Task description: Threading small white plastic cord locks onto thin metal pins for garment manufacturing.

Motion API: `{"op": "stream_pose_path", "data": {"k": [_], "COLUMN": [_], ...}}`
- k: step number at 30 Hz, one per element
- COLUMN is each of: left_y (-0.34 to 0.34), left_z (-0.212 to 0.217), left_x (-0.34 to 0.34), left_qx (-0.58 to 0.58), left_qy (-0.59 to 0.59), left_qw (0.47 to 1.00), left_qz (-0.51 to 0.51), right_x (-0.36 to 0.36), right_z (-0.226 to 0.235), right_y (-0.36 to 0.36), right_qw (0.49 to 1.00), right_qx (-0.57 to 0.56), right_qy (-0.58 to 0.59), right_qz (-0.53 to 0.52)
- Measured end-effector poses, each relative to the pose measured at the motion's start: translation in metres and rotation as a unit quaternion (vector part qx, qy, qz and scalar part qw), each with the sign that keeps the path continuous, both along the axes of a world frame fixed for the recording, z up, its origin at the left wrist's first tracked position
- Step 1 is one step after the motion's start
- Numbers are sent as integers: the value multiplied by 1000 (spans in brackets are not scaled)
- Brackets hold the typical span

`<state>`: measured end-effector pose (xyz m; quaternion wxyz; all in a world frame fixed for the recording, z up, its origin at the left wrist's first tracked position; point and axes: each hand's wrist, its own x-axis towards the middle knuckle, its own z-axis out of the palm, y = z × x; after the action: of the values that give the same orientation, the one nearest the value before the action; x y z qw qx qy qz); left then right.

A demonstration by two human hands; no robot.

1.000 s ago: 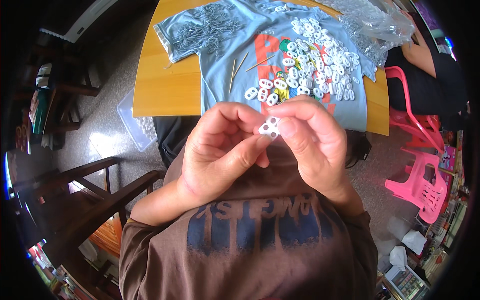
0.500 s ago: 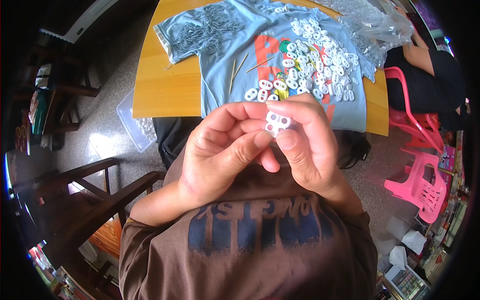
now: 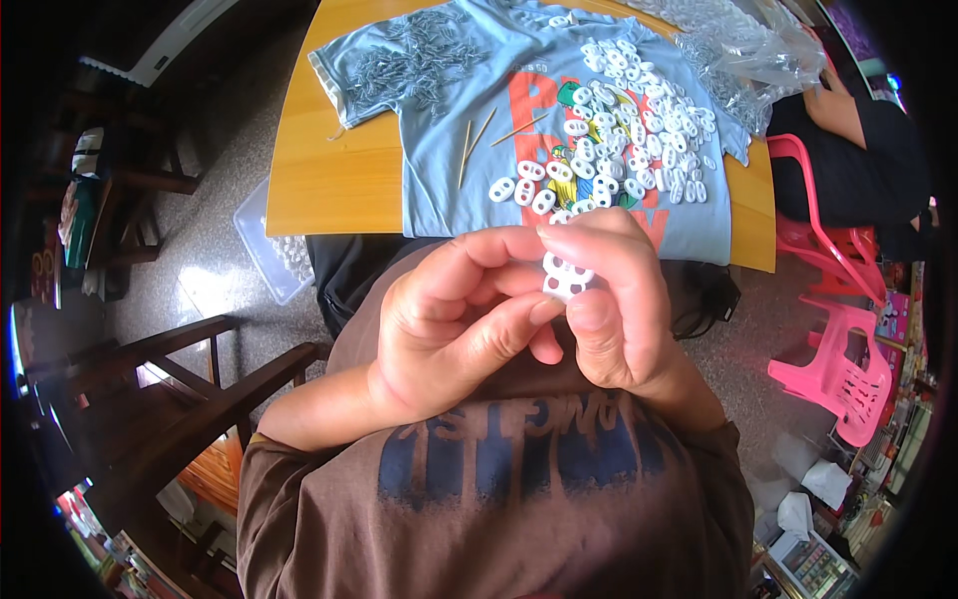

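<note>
Between both hands, in front of my chest, is a small white two-hole plastic cord lock (image 3: 567,281); dark holes show on its face in two rows. My left hand (image 3: 449,319) pinches its left side with thumb and forefinger. The thumb and curled forefinger of my right hand (image 3: 621,299) close on it from the right and from above. Just past my fingertips, many similar white oval cord locks (image 3: 639,125) lie scattered over a light blue T-shirt (image 3: 449,165) spread on the table.
A heap of small grey metal springs (image 3: 414,60) lies on the shirt's left sleeve. Several thin wooden sticks (image 3: 481,132) rest beside the cord locks. Clear plastic bags (image 3: 758,50) stand at the table's (image 3: 324,190) far right. A pink chair (image 3: 833,369) is to the right, near another person's arm (image 3: 836,110).
Both hands have shifted slightly right and toward me with the held cord lock, which has tilted a little. More loose cord locks show beyond my fingers.
</note>
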<state>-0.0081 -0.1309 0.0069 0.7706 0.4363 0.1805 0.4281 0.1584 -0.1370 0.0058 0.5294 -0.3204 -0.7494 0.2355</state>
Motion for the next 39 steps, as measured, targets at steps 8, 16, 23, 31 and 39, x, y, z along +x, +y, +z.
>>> {"op": "stream_pose_path", "data": {"k": [8,16,23,31,39], "left_y": [2,1,-2,-3,-4], "left_z": [-2,-2,0,-2,-5], "left_x": [1,2,4,2,1], "left_qx": [36,30,28,50,105], "left_qy": [53,55,35,52,42], "left_qw": [997,997,997,996,992], "left_qz": [32,41,56,51,60], "right_x": [-2,-2,-2,-1,-6], "right_z": [-2,0,-3,-8,-17], "right_y": [5,5,4,3,4], "right_qw": [1000,1000,999,997,989], "right_qx": [28,14,6,-18,-33], "right_qy": [2,10,32,59,122], "right_qz": [-9,-10,9,35,74]}}
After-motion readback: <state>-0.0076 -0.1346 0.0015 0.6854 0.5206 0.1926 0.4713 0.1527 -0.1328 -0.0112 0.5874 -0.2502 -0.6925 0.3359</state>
